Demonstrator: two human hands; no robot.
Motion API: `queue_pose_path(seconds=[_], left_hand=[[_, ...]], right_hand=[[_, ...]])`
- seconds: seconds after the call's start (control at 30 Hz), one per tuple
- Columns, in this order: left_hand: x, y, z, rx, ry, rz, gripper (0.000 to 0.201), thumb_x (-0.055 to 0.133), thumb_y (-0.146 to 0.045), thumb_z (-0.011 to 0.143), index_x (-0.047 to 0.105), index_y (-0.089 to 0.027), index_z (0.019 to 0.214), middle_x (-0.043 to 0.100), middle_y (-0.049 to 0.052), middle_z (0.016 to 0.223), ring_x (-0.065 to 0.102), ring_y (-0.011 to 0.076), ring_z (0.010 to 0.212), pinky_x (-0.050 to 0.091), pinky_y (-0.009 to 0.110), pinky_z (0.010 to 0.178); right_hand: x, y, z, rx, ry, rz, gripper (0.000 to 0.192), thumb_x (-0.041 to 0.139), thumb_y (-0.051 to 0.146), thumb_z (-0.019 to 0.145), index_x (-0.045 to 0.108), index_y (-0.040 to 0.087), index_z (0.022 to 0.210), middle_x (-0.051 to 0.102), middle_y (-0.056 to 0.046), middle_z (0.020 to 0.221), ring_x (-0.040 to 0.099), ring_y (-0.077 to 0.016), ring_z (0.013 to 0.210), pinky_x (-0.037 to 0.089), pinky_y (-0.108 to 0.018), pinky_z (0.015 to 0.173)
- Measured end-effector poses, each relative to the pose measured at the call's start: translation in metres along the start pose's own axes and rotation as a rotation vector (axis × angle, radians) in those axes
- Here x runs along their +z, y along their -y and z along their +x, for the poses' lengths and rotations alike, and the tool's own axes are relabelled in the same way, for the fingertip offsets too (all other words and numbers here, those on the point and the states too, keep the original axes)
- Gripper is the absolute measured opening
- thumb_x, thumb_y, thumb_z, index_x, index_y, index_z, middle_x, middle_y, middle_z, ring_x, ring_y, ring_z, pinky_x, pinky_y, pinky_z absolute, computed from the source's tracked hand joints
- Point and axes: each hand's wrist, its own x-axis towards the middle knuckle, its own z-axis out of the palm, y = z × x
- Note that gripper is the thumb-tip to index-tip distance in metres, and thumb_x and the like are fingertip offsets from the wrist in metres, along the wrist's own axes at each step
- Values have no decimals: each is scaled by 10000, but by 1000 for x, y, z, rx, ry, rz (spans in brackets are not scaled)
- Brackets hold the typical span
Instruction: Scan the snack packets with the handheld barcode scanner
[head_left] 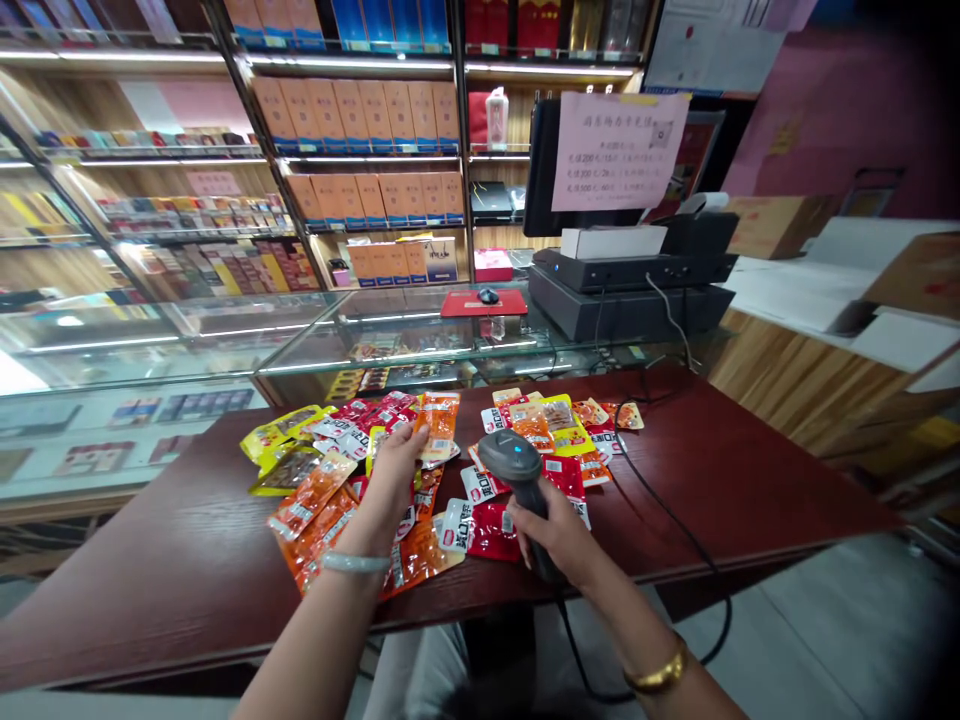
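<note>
Two bare forearms reach in from the bottom edge, a pale bangle on the left wrist and a gold one on the right. Right hand (551, 535) is clamped around the grip of a dark barcode scanner (517, 470), head up and tilted toward the packets, its black cable (675, 520) looping off across the dark red table (750, 470). Left hand (394, 470) is down among the snack packets (330, 500), fingers closed on an orange packet (439, 425) lifted at the middle of the spread. Red, orange and yellow sachets lie fanned out flat on the tabletop, some overlapping, a second cluster sitting just beyond the scanner. Hands are apart, the scanner to the right of the held packet. Behind the table runs a glass counter (390, 340) with a till unit (630, 280) and shelves of boxed goods (360, 115).
</note>
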Motion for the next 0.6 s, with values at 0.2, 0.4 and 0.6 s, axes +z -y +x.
queue_pose_path(seconds=[0.2,0.4,0.6], left_hand=[[30,9,-11,105,-157,-260,505,923,-495,583,578,-199,804,662,-48,683,631,117,613,528,259,665],[55,0,-23,136,-165,-316,462,918,-468,617,574,-195,759,654,-47,650,591,106,567,486,245,599],[60,2,-23,152,-145,-285,481,922,-510,608,597,-194,767,669,-42,677,594,109,589,476,241,597]], right_hand=[[12,-2,0,-36,-7,-33,466,780,593,794,505,241,929,532,110,497,470,-109,346,402,-225,380],[17,7,-3,-58,-8,-51,415,765,559,836,509,241,909,520,107,521,461,-100,357,405,-230,397],[17,10,-7,-54,-13,-53,416,785,539,817,515,239,919,531,102,560,466,-99,360,421,-239,394]])
